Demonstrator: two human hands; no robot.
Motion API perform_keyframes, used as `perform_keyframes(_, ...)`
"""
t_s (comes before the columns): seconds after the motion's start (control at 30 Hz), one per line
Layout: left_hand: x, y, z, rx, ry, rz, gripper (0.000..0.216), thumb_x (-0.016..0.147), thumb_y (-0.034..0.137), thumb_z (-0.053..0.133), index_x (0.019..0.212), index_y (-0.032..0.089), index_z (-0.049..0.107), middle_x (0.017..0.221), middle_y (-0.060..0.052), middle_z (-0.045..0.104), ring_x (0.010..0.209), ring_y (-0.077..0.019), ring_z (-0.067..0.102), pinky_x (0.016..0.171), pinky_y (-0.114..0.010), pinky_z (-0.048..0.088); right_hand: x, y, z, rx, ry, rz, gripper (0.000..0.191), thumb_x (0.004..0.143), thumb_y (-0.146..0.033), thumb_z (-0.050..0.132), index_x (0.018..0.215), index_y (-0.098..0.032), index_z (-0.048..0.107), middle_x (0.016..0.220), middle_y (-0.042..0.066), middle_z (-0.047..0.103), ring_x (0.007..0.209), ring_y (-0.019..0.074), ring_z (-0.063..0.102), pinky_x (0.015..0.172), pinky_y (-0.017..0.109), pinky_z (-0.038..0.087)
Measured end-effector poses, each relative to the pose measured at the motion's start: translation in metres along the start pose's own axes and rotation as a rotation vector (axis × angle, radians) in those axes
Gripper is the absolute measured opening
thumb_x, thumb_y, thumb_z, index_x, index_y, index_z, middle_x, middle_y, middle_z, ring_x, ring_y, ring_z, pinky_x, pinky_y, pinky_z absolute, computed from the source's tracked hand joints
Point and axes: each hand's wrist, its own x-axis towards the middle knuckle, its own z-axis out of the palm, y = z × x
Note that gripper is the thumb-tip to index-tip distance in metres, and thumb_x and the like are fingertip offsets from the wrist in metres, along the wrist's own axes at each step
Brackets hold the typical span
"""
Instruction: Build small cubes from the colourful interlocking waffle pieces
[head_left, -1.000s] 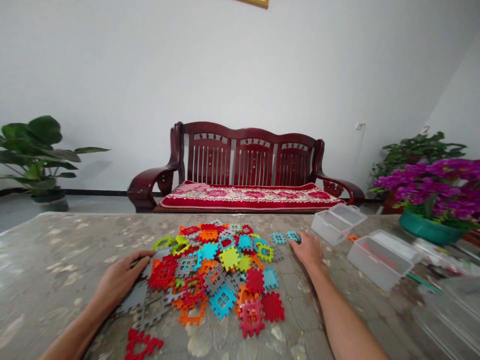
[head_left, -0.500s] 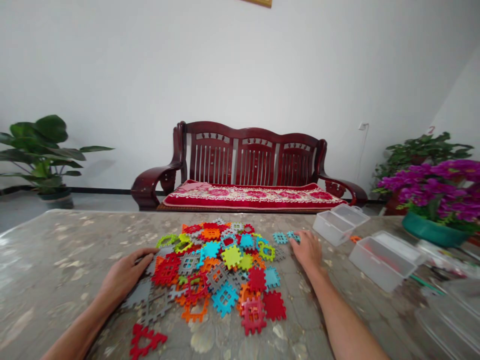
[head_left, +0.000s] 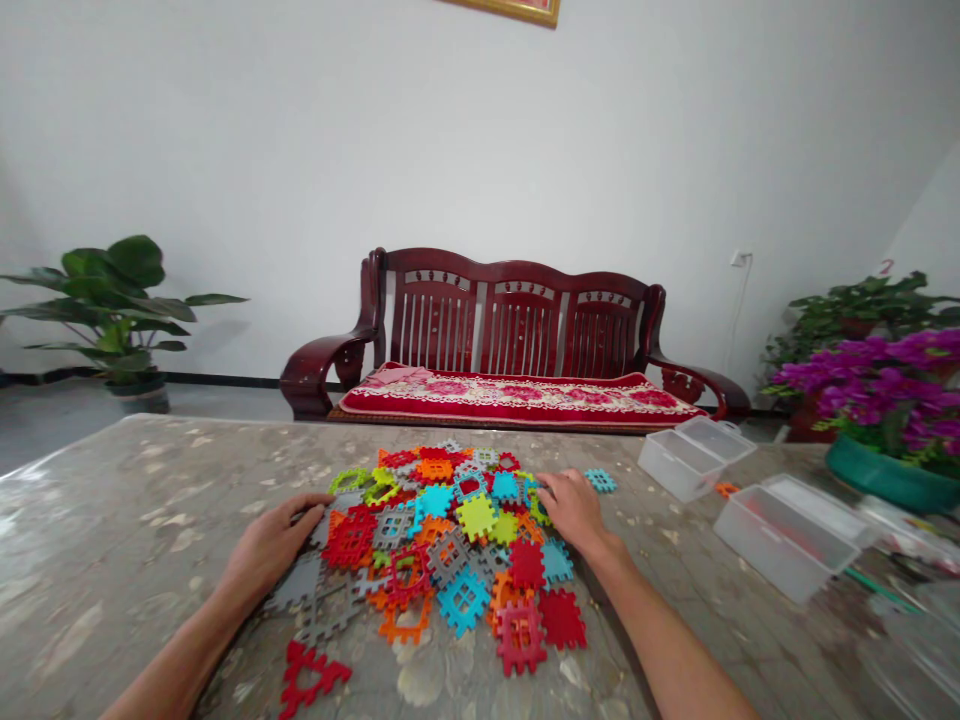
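A heap of flat plastic interlocking tiles with toothed edges lies on the table in red, orange, grey, blue and lime green. At its left edge rests my left hand, fingers stretched out beside the grey and red tiles, holding nothing visible. My right hand reaches over the right edge, its fingers apart and touching near a lime green tile; what lies under the palm is hidden. Just beyond that hand sits a blue tile by itself. A red triangular tile lies apart at the near left.
Two clear plastic boxes stand to the right, one further off and one nearer, with a small orange piece between them. Purple flowers in a green pot are at the far right. Behind the table stands a dark wooden bench.
My right hand has moved left, from the blue tiles onto the heap's right edge; one blue tile now shows beyond it. My left hand keeps its place. The view has shifted slightly.
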Motion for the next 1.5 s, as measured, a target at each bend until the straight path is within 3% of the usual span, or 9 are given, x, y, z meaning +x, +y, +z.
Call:
perform_keyframes(0.23,0.001,-0.006,0.002,-0.005,-0.019,0.003,0.044,0.08,0.052,0.046,0.101,0.028,0.076,0.106,-0.001,0.078,0.101,-0.0246,0.071,0.091,-0.03,0.051,0.003,0.005,0.001,0.091,0.001,0.05,0.032,0.087,-0.022,0.058,0.115,-0.029,0.073,0.106,0.0,0.076,0.105,0.0216,0.059,0.093,0.03,0.041)
perform_keyframes(0.4,0.002,-0.009,0.004,-0.016,-0.008,-0.007,0.043,0.08,0.052,0.047,0.1,0.029,0.076,0.106,-0.001,0.078,0.102,-0.0248,0.071,0.091,-0.03,0.051,0.001,0.002,0.002,0.069,-0.008,0.017,0.03,0.09,-0.033,0.057,0.116,-0.029,0.072,0.115,0.002,0.074,0.11,0.0228,0.059,0.094,0.032,0.04)
perform_keyframes(0.6,0.003,-0.008,0.003,-0.041,0.001,-0.022,0.043,0.078,0.052,0.048,0.099,0.028,0.076,0.105,-0.001,0.079,0.101,-0.0248,0.071,0.091,-0.031,0.052,0.0,-0.002,0.001,0.103,-0.048,0.077,0.03,0.085,-0.034,0.062,0.112,-0.029,0.074,0.109,0.001,0.076,0.105,0.0221,0.061,0.09,0.029,0.042)
perform_keyframes(0.8,0.006,-0.009,-0.005,-0.033,0.071,-0.069,0.046,0.078,0.049,0.047,0.106,0.024,0.074,0.106,-0.004,0.078,0.1,-0.0261,0.071,0.093,-0.034,0.053,0.003,0.002,-0.004,0.198,0.008,0.062,0.03,0.081,-0.021,0.059,0.104,-0.028,0.076,0.102,0.001,0.075,0.101,0.0206,0.061,0.089,0.029,0.043)
perform_keyframes(0.93,0.011,-0.004,-0.007,-0.004,0.097,-0.093,0.055,0.084,0.052,0.041,0.118,0.021,0.071,0.117,-0.008,0.075,0.11,-0.0291,0.068,0.099,-0.039,0.051,0.004,0.004,-0.002,0.307,0.085,0.045,0.022,0.08,-0.023,0.06,0.093,-0.027,0.076,0.095,0.001,0.074,0.095,0.0208,0.061,0.086,0.03,0.045)
perform_keyframes(1.07,0.025,0.001,0.003,-0.002,0.016,-0.023,0.072,0.091,0.057,0.026,0.136,0.014,0.061,0.139,-0.012,0.062,0.132,-0.0292,0.055,0.114,-0.042,0.038,0.002,0.009,0.0,0.424,0.218,0.026,0.019,0.08,-0.024,0.058,0.086,-0.026,0.076,0.092,0.002,0.073,0.09,0.0202,0.063,0.085,0.031,0.047)
perform_keyframes(1.2,0.033,-0.003,0.017,0.027,-0.08,0.039,0.07,0.093,0.057,0.024,0.147,0.019,0.049,0.15,-0.009,0.052,0.142,-0.0287,0.043,0.121,-0.049,0.025,-0.006,0.02,0.004,0.415,0.341,0.029,0.023,0.079,-0.021,0.054,0.085,-0.026,0.075,0.096,0.004,0.072,0.098,0.022,0.063,0.092,0.034,0.047)
perform_keyframes(1.3,0.033,-0.004,0.025,0.034,-0.16,0.079,0.069,0.094,0.056,0.023,0.15,0.022,0.045,0.154,-0.007,0.047,0.147,-0.028,0.035,0.123,-0.054,0.016,-0.013,0.03,0.01,0.411,0.348,0.005,0.029,0.074,-0.015,0.05,0.084,-0.025,0.075,0.098,0.005,0.072,0.1,0.0217,0.064,0.095,0.036,0.048)
perform_keyframes(1.5,0.031,0.013,0.032,-0.129,-0.218,0.188,0.076,0.092,0.064,0.025,0.149,0.019,0.047,0.154,-0.006,0.047,0.145,-0.0241,0.04,0.123,-0.042,0.023,-0.021,0.044,0.019,0.492,0.322,0.048,0.041,0.064,-0.007,0.044,0.088,-0.022,0.074,0.107,0.007,0.073,0.085,0.0196,0.067,0.087,0.035,0.053)
